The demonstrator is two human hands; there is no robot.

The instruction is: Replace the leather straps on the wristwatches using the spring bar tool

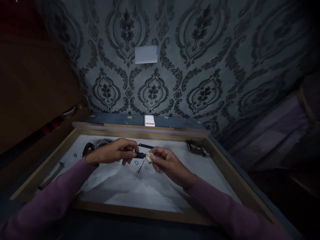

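A round gold-coloured watch case point(149, 157) is pinched between the thumb and fingers of my right hand point(168, 162). My left hand point(122, 151) grips a short black watch strap point(140, 155), whose end meets the side of the case; whether the two are joined I cannot tell. Just behind them lies another black strap piece point(146, 146) on the white sheet point(135, 190). Under the hands are a small dark loop point(136, 163) and a thin dark stick point(141, 166).
A shallow wooden-rimmed tray point(147, 207) surrounds the work. Dark watches point(88, 148) lie behind my left wrist, and another dark watch point(196, 147) lies at the back right. A curved strap point(53, 175) is at the left. Behind the tray stands a small white box point(149, 120) near the patterned wall point(172, 73).
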